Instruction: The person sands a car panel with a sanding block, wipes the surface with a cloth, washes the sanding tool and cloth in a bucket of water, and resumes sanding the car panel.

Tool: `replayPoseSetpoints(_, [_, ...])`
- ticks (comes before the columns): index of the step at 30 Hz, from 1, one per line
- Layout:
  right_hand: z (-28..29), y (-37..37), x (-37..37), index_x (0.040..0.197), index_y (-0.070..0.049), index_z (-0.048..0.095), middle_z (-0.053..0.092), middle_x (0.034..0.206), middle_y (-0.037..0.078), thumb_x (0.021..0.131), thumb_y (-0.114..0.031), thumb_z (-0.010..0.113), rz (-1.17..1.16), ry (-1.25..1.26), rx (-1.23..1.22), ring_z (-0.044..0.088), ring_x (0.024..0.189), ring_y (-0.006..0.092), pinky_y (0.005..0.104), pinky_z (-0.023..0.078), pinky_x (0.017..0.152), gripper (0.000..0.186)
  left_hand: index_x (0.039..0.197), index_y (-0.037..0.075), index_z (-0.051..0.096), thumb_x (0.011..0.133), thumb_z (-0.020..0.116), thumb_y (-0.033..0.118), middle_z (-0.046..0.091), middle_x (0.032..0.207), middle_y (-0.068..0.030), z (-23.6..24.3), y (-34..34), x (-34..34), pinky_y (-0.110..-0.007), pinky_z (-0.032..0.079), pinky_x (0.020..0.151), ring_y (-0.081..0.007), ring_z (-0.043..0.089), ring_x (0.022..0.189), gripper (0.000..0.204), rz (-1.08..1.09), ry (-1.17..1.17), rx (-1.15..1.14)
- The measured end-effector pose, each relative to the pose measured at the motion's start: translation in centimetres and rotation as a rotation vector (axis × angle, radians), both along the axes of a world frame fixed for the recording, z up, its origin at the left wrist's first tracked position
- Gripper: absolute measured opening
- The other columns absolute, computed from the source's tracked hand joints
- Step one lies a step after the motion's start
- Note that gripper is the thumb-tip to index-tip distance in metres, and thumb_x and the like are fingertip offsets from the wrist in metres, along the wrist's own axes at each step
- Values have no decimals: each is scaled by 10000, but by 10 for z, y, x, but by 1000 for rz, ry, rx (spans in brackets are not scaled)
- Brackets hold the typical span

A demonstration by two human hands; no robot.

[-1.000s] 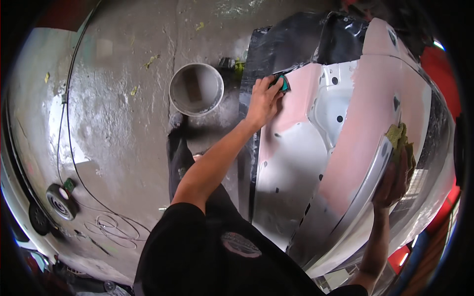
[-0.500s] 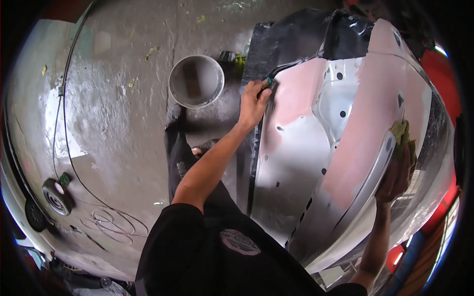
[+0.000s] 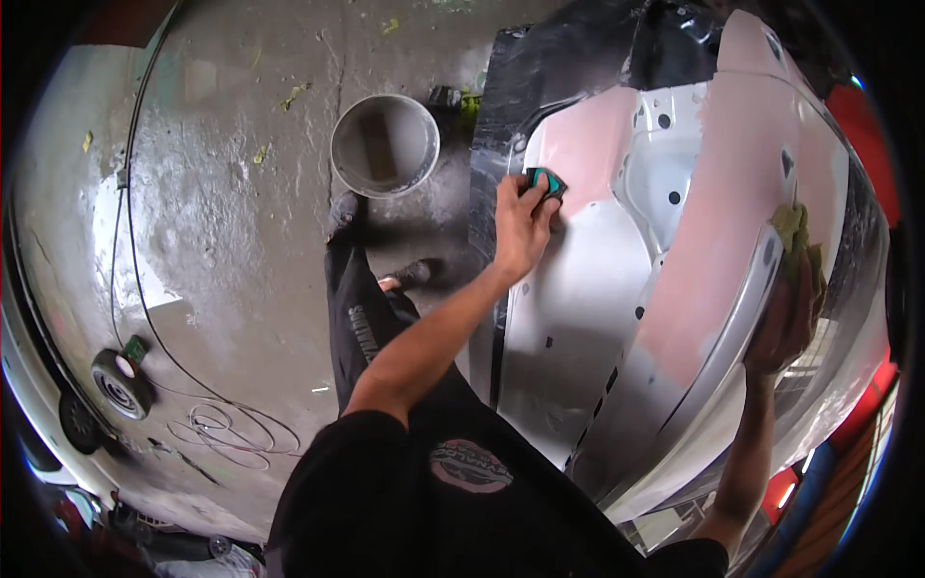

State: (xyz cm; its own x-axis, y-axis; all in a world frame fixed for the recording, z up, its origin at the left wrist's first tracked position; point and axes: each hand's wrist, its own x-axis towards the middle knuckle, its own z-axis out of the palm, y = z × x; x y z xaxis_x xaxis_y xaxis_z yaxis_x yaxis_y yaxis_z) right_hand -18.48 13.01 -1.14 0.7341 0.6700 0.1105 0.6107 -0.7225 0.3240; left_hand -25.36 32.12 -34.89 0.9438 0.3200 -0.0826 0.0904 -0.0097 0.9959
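Observation:
My left hand point(image 3: 523, 231) grips a small teal-and-black block point(image 3: 547, 181) against the pale panel, near its black-masked left edge, beside a pink patch point(image 3: 584, 144). My right hand point(image 3: 780, 323) has its fingers around a crumpled olive-green cloth point(image 3: 792, 231) on the outer right part of the car body, by a long curved grey lip point(image 3: 718, 356). Between my hands lie a white recess point(image 3: 655, 212) with dark holes and a wide pink band point(image 3: 713, 173). Dark sheeting point(image 3: 540, 67) covers the far and left parts of the body.
A bucket point(image 3: 337, 144) of murky liquid stands on the concrete floor point(image 3: 231, 116), beside my foot point(image 3: 344, 214). Cables point(image 3: 135, 289) and a reel-like wheel point(image 3: 118, 385) lie at left, near another car point(image 3: 34, 405). A dark-and-yellow item point(image 3: 453, 101) sits behind the bucket.
The body sits higher in the picture than before. My left hand with the block went left, then back right and lower along the panel. My right hand stays on the cloth.

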Motion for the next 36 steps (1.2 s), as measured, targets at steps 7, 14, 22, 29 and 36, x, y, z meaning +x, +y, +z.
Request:
replayPoseSetpoints(7, [-9, 15, -1, 1355, 77, 574, 602, 1344, 259, 1029, -122, 466, -207, 59, 195, 536, 1292, 439, 507, 398, 1112, 397, 1179, -9, 712, 848, 752, 26, 586, 1133, -202, -25, 17, 53, -420, 494, 919, -370, 610, 1021, 335, -26, 44, 115])
replayPoseSetpoints(14, [-4, 15, 2, 1347, 73, 584, 616, 1327, 241, 1008, -140, 487, -153, 42, 225, 544, 1276, 430, 502, 414, 1099, 413, 1201, -4, 708, 853, 731, -9, 567, 1112, -197, -40, 4, 39, -411, 489, 868, -342, 564, 1009, 348, -16, 34, -7])
replayPoseSetpoints(22, [-1, 4, 1, 1352, -3, 614, 632, 1295, 217, 1012, -161, 499, -131, -36, 266, 566, 1244, 387, 475, 451, 1059, 392, 1087, -28, 726, 917, 689, 86, 556, 1030, -219, -24, -17, -5, -461, 433, 821, -373, 527, 958, 208, 34, -132, 135])
replayPoseSetpoints(29, [-15, 5, 1, 1361, -54, 625, 633, 1297, 199, 1024, -225, 537, -70, -39, 287, 569, 1256, 361, 463, 442, 1068, 388, 1112, -17, 736, 896, 720, 51, 587, 1068, -203, -30, -9, -6, -423, 485, 817, -353, 599, 948, 227, 38, -73, 170])
replayPoseSetpoints(36, [-19, 10, 3, 1354, -93, 643, 631, 1302, 195, 1003, -181, 567, -162, 4, 417, 549, 1283, 360, 470, 436, 1074, 369, 1115, 3, 722, 946, 667, 111, 612, 1052, -198, -40, 11, 50, -453, 501, 811, -352, 633, 975, 208, 55, -87, 320])
